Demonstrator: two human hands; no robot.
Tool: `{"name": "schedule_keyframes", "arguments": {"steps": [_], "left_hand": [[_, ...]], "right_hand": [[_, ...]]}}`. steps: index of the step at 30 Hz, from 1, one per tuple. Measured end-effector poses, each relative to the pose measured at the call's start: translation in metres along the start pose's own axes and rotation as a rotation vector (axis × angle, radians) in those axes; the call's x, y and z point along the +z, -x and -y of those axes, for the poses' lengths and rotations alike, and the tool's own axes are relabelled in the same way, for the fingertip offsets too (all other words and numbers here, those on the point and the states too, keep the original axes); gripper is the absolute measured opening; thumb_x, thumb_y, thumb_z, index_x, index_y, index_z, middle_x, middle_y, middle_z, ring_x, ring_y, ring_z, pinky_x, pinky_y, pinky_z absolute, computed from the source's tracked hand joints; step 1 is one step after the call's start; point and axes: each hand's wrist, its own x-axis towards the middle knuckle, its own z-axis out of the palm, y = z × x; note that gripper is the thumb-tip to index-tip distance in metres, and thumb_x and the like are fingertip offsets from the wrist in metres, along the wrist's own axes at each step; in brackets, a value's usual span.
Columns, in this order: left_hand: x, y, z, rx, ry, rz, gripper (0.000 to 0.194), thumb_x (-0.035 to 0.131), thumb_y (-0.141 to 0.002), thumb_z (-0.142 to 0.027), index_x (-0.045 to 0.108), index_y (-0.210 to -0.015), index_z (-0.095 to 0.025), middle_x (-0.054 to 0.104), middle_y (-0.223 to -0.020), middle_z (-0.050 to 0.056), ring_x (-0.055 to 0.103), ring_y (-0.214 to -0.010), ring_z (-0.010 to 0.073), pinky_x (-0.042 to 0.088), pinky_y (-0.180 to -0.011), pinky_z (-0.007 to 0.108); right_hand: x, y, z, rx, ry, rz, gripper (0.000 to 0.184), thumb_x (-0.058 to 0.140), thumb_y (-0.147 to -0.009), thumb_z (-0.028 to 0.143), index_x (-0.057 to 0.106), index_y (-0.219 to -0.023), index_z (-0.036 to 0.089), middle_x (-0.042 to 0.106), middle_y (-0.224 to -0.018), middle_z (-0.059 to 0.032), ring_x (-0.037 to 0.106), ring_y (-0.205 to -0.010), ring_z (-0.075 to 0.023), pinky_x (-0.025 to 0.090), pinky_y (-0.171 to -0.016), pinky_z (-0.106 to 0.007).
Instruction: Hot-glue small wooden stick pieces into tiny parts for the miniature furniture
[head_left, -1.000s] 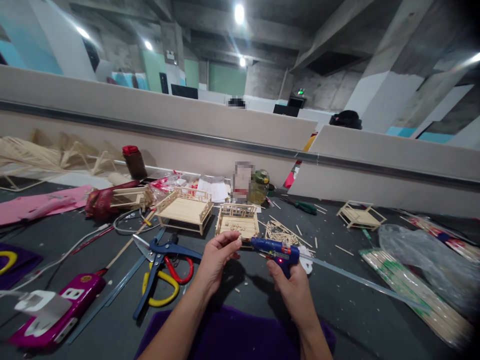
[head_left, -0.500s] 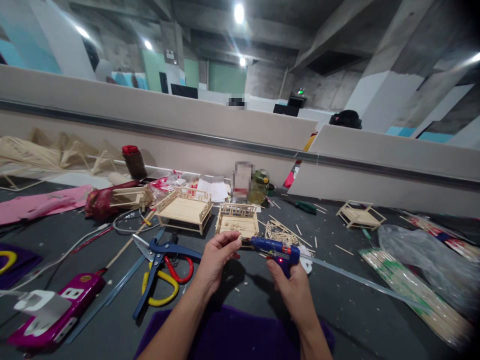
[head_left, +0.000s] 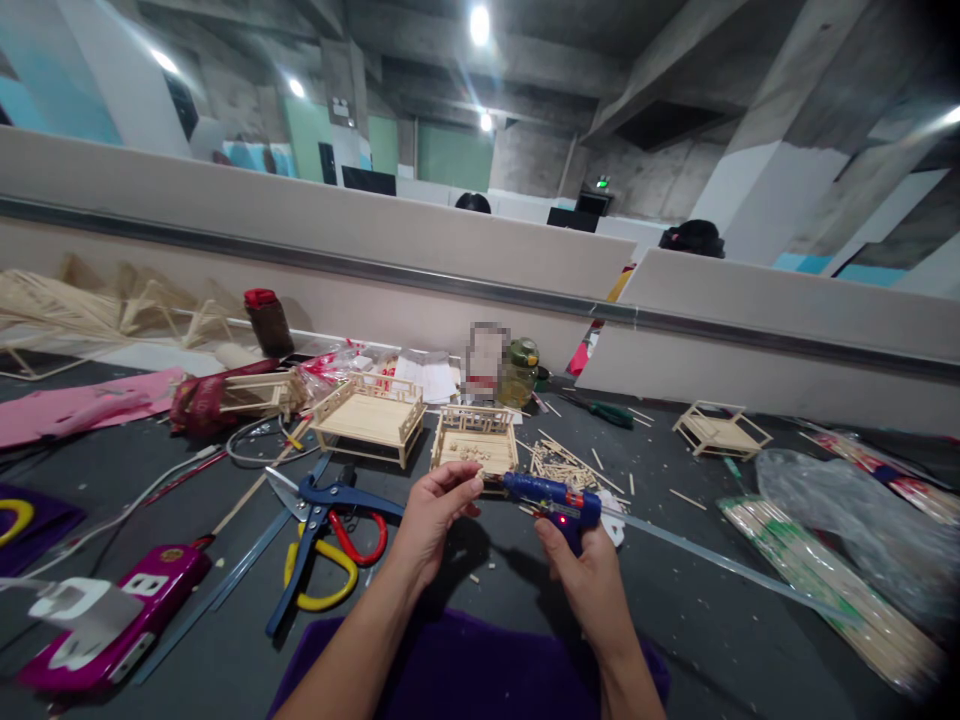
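Far left on the desk (head_left: 697,640): power strip (head_left: 161,590). Right of it, cutters (head_left: 337,495), open-bladed, lying over scissors (head_left: 322,603) with red and yellow handles.

Left hand (head_left: 439,510): narrow pinch of thumb and fingers on a small pale piece (head_left: 481,473), shape too small to make out. Forearm slanting up and rightward from the near side, fingers bent. Behind the pinch, toward the far edge: small frame (head_left: 491,462), with bits on its deck.

Key relation: glue gun (head_left: 551,495) just right of the piece, above mid-desk, long axis running roughly left-right, nozzle leftward at the left fingertips. Nozzle contact with piece: cannot tell.

Right hand (head_left: 581,575): closed around the gun's grip, thumb toward its rear, red light lit; forearm slanting up and leftward. Glue stick (head_left: 697,548) trailing from the gun's rear, rightward and nearer, to the bagged sticks (head_left: 825,590) at far right.
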Motion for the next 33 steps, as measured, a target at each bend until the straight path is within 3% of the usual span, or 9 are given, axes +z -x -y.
{"name": "schedule_keyframes", "arguments": {"steps": [14, 21, 28, 33], "left_hand": [[0.001, 0.0, -0.001, 0.011, 0.0, -0.013, 0.032, 0.086, -0.058, -0.027, 0.075, -0.086, -0.016, 0.066, -0.082, 0.003, 0.056, -0.068, 0.0104, 0.05, -0.057, 0.02], [0.002, 0.0, -0.002, 0.023, 0.004, -0.027, 0.033, 0.087, -0.056, -0.027, 0.076, -0.086, -0.017, 0.067, -0.081, 0.002, 0.057, -0.067, 0.0106, 0.05, -0.056, 0.021], [0.002, 0.0, -0.002, 0.028, 0.012, -0.036, 0.033, 0.087, -0.055, -0.026, 0.076, -0.085, -0.016, 0.068, -0.08, 0.003, 0.057, -0.065, 0.011, 0.049, -0.055, 0.021], [0.003, 0.001, -0.004, 0.024, 0.019, -0.04, 0.034, 0.087, -0.054, -0.025, 0.075, -0.085, -0.015, 0.069, -0.08, 0.004, 0.058, -0.065, 0.0109, 0.048, -0.055, 0.02]], "right_hand": [[-0.001, -0.001, -0.002, -0.001, -0.003, -0.014, 0.042, 0.064, -0.076, 0.054, 0.067, -0.091, 0.016, 0.061, -0.056, -0.0012, 0.057, -0.055, -0.0195, 0.046, -0.053, -0.028], [-0.004, -0.004, -0.006, 0.105, -0.022, 0.034, 0.048, 0.063, -0.075, 0.059, 0.067, -0.086, 0.013, 0.06, -0.053, -0.0005, 0.05, -0.043, -0.0146, 0.042, -0.046, -0.027], [-0.022, -0.015, -0.027, 0.25, -0.032, -0.161, 0.052, 0.06, -0.075, 0.065, 0.066, -0.067, 0.013, 0.066, -0.06, -0.0064, 0.057, -0.052, -0.0171, 0.043, -0.052, -0.027], [-0.039, -0.022, -0.05, 0.339, 0.15, -0.205, 0.057, 0.059, -0.071, 0.07, 0.064, -0.058, 0.014, 0.063, -0.051, -0.0047, 0.054, -0.047, -0.0172, 0.038, -0.046, -0.026]]}}
